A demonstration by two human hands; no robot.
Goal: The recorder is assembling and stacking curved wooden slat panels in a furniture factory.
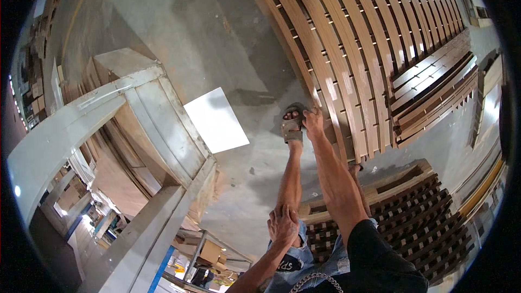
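- Your right hand (313, 123) is down at the near-left edge of the slats (329, 84), fingers partly curled; you cannot tell from here whether they grip the wood or only touch it.
- Your left hand (283, 224) holds nothing: it lies spread over your knee (302, 234), apparently bracing your bend.
- The slats spread ahead and to the right of your right hand, laid in spaced rows, with small pale pieces showing in the gaps.
- Best keep your fingertips on the outer edge and out of those gaps, where they could get pinched.
- Your sandal (293, 134) is just left of that hand; mind your bare toes if a slat slips.
- The floor (247, 171) around your hand is smooth, grey and stained.
- Left of your right hand lie a white sheet (217, 121) and, beyond it, a pale frame (157, 125).
- Behind and right of that hand is a darker stack (415, 217); far behind-left, a box (210, 252) sits on a shelf.
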